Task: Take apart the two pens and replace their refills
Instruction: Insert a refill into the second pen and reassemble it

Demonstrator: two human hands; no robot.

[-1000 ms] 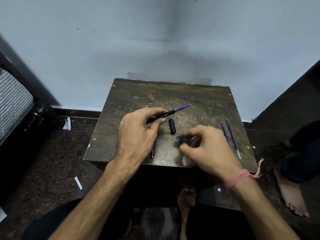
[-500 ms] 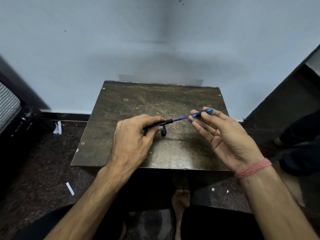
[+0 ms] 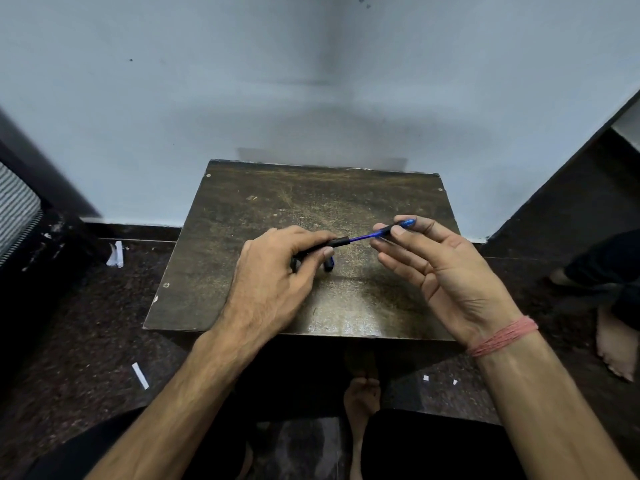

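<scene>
My left hand [image 3: 277,282] grips a black pen barrel [image 3: 337,243] above the small dark table [image 3: 263,216]. A thin blue refill [image 3: 360,238] sticks out of the barrel toward the right. My right hand [image 3: 440,268] pinches a blue and black tip piece [image 3: 401,226] between thumb and fingers, threaded over the refill's far end. A dark pen cap [image 3: 329,266] lies on the table just below the barrel, partly hidden by my left hand. The spare refills and the second pen are hidden behind my hands.
The table stands against a pale wall [image 3: 311,98]. Paper scraps [image 3: 140,375] lie on the dark floor to the left. Another person's bare foot [image 3: 614,344] rests at the right. My own foot [image 3: 360,393] shows below the table's front edge.
My right hand picked up the blue tip piece from the table, lifted it and brought it onto the refill's end. The left hand kept holding the barrel.
</scene>
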